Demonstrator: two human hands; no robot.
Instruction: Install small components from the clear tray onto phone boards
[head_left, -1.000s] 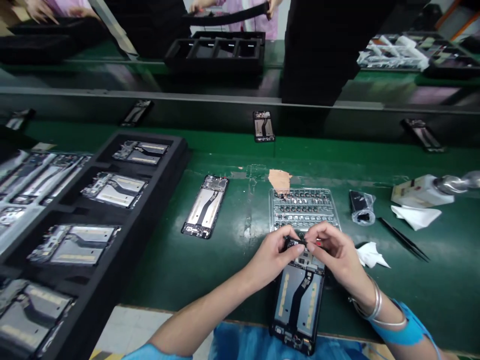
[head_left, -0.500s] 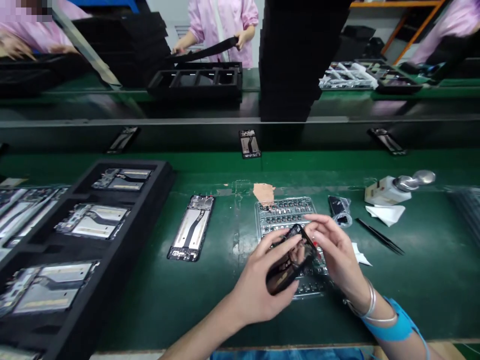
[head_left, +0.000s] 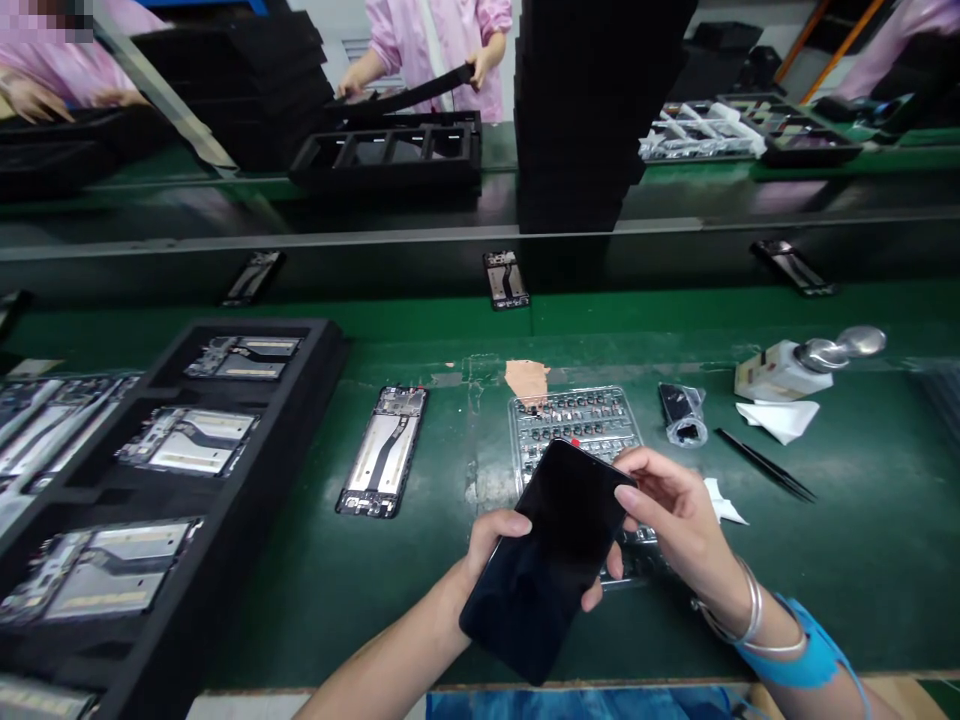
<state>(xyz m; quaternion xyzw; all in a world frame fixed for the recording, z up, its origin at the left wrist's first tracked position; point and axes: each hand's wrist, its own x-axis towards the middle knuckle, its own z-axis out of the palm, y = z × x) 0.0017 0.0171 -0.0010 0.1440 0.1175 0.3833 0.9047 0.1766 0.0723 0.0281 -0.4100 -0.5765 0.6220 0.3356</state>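
Observation:
My left hand (head_left: 487,565) holds a black smartphone (head_left: 547,560) across its body, thumb on one long edge and fingers around the other. The phone's dark glass screen faces up, and it is tilted above the green bench mat (head_left: 862,560). My right hand (head_left: 671,515) is beside it, with fingertips against the phone's upper right edge and no visible grip. Below the phone lies a transparent blister tray of small parts (head_left: 577,425), partly hidden by it.
A black foam tray (head_left: 322,345) of phone frames lies to the left, and a loose frame (head_left: 382,450) is next to it. On the right are a small bagged item (head_left: 682,415), tweezers (head_left: 765,465), tissue (head_left: 776,420) and a white dispenser (head_left: 784,375). Beyond a conveyor, a co-worker (head_left: 435,60) handles a black tray.
The phone, first flat with its back up under both hands, has been lifted and turned over. Its screen now faces up, and the view has shifted slightly.

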